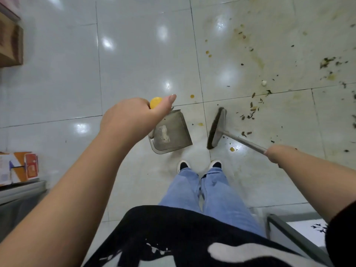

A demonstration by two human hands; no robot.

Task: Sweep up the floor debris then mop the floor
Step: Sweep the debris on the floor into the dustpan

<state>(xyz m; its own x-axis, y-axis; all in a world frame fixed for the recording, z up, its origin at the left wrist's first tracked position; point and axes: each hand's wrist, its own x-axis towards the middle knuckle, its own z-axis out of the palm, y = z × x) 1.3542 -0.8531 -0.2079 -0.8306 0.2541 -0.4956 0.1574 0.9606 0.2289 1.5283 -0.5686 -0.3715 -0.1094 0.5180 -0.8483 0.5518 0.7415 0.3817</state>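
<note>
Left grip (133,118) clenched on yellow-capped dustpan handle (155,102), arm reaching forward. Right grip (273,154) wrapped round broom handle (242,140). Broom head (216,129) just right of dustpan (170,132), long axis running away from shoes (199,165). Dark debris (248,115) scattered right of broom; yellow spots (232,149) near it.

Cardboard box (10,41) upper left, printed cartons (19,167) lower left
</note>
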